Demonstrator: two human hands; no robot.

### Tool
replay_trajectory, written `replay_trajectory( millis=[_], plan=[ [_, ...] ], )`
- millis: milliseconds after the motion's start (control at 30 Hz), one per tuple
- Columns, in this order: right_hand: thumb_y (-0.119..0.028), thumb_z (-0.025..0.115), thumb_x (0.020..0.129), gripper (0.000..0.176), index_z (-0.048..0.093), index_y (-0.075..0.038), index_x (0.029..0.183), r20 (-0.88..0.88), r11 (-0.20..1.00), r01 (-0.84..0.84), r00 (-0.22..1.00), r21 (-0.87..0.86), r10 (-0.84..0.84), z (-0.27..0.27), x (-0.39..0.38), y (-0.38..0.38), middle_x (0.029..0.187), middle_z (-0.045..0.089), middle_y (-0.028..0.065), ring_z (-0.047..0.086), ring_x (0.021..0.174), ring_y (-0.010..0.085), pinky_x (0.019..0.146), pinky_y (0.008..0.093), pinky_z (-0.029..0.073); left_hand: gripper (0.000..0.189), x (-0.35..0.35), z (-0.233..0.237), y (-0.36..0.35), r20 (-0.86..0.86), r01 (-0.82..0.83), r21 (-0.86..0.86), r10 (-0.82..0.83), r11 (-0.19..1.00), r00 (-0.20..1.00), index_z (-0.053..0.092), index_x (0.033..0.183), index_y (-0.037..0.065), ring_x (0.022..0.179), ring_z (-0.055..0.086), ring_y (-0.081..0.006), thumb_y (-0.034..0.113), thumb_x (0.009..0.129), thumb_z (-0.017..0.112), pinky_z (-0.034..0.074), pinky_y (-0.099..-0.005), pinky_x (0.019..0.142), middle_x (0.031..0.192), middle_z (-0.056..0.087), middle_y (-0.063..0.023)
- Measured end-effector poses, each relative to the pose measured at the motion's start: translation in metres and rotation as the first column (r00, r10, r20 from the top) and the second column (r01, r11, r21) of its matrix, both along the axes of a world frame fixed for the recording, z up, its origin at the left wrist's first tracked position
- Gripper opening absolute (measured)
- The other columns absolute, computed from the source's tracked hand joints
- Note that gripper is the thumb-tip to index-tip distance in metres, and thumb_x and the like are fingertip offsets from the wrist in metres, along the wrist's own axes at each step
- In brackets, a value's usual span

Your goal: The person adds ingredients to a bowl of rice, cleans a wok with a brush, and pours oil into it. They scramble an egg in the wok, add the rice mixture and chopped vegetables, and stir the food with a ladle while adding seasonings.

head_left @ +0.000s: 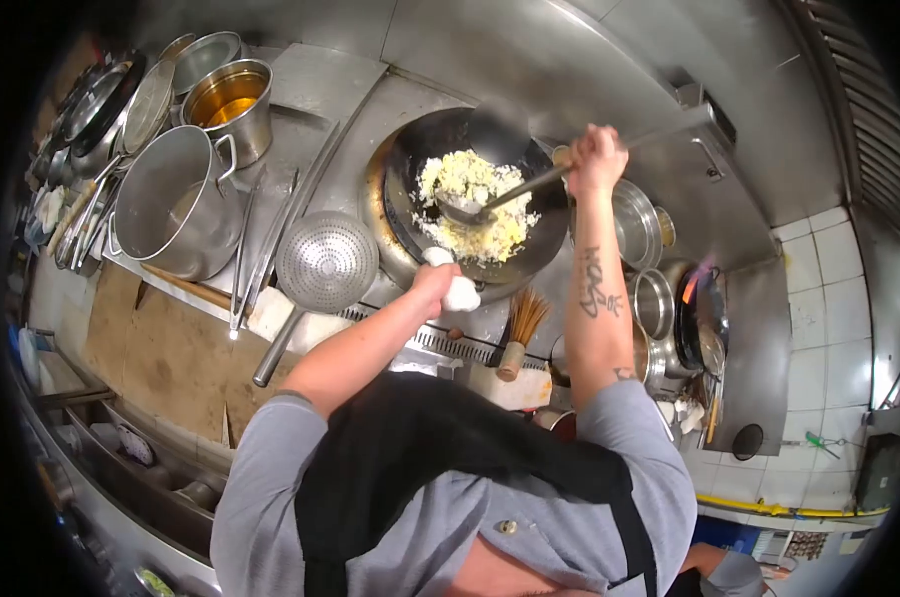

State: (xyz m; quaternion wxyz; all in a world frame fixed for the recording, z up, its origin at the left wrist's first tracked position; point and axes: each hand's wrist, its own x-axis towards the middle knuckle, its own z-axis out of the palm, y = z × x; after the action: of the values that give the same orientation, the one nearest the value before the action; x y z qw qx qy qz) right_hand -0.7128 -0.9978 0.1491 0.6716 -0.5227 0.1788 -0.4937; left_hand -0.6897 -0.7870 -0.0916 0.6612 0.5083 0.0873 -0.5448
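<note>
Head view: wok [549,235] on the range, holding a loose mass of rice and egg [466,175] spread over its floor, with bare dark metal exposed around it. The right hand [597,164], beyond the wok's right rim, is wrapped round the handle of a long steel ladle [529,187], whose bowl lies tilted among the grains near the wok's centre. The left hand [436,284], at the wok's near-left rim, is closed on a folded white cloth [460,295]; whether its fingers grip the rim through the cloth cannot be told. Together the 2 hands suggest a stir-frying step: 1 steadying, 1 turning the food. The next move would seem to call for a firm hold through the cloth and a low sweep of the ladle, lifting grains from the wok's floor without spilling them over the rim. A perforated skimmer [328,261] lies just left of the wok; a bamboo brush [525,320] stands on its near side. Farther left of the wok are a large stockpot [226,224] and, behind that, a steel pot [248,127] of amber liquid [229,109].
</note>
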Motion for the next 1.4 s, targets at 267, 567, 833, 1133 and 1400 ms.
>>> replay_trajectory(
  millis=[267, 567, 833, 1133, 1400],
  plan=[
    [-0.005, 0.057, 0.086, 0.028, 0.039, -0.012, 0.065, -0.158, 0.981, 0.009, 0.987, -0.192, -0.040, -0.016, 0.043, 0.015, 0.053, 0.037, -0.0017, 0.032, 0.040, 0.0109, 0.037, 0.0306, 0.025, 0.026, 0.001, -0.008, -0.003, -0.003, 0.023, -0.017, -0.023, 1.000, 1.000, 0.061, 0.102, -0.006, 0.070, 0.068, -0.0267, 0.008, 0.081, 0.062, 0.055, -0.0399, 0.060, 0.086, 0.066, -0.0142],
    [-0.010, 0.058, 0.087, 0.027, 0.046, -0.009, 0.063, -0.009, 0.967, 0.181, 0.983, -0.178, -0.186, -0.031, -0.028, -0.014, 0.051, 0.042, -0.0008, 0.040, 0.040, 0.0109, 0.037, 0.0299, 0.032, 0.020, 0.015, 0.004, -0.002, -0.247, 0.225, -0.153, -0.257, 0.962, 0.934, 0.058, 0.101, -0.005, 0.078, 0.069, -0.0323, 0.012, 0.091, 0.053, 0.060, -0.0464, 0.073, 0.089, 0.067, -0.0174],
    [-0.016, 0.061, 0.086, 0.024, 0.051, -0.010, 0.065, -0.071, 0.992, -0.064, 0.995, 0.109, 0.072, 0.095, -0.061, 0.028, 0.051, 0.037, -0.0030, 0.035, 0.038, 0.0122, 0.035, 0.0299, 0.028, 0.028, -0.046, 0.047, 0.061, -0.212, 0.114, -0.133, -0.140, 0.985, 0.967, 0.041, 0.124, -0.004, 0.098, 0.067, -0.0378, 0.011, 0.100, 0.038, 0.058, -0.0556, 0.082, 0.120, 0.060, -0.0231],
    [-0.018, 0.061, 0.090, 0.017, 0.055, -0.008, 0.078, 0.106, 0.997, 0.070, 0.992, -0.021, -0.068, 0.028, -0.061, 0.005, 0.055, 0.049, 0.0019, 0.045, 0.042, 0.0135, 0.040, 0.0318, 0.040, 0.031, -0.073, 0.034, 0.131, 0.085, 0.228, -0.058, -0.223, 0.972, 0.971, 0.044, 0.129, -0.001, 0.110, 0.063, -0.0357, 0.011, 0.101, 0.036, 0.054, -0.0520, 0.095, 0.122, 0.059, -0.0197],
    [-0.016, 0.064, 0.081, 0.033, 0.049, -0.002, 0.055, -0.095, 0.962, 0.167, 0.977, -0.216, -0.191, 0.007, -0.040, 0.021, 0.050, 0.049, 0.0057, 0.050, 0.042, 0.0158, 0.040, 0.0362, 0.040, 0.027, -0.004, 0.013, 0.021, 0.023, 0.328, -0.135, -0.328, 0.935, 0.945, 0.046, 0.116, -0.003, 0.101, 0.067, -0.0333, 0.018, 0.102, 0.036, 0.056, -0.0478, 0.090, 0.110, 0.064, -0.0184]
  ],
)
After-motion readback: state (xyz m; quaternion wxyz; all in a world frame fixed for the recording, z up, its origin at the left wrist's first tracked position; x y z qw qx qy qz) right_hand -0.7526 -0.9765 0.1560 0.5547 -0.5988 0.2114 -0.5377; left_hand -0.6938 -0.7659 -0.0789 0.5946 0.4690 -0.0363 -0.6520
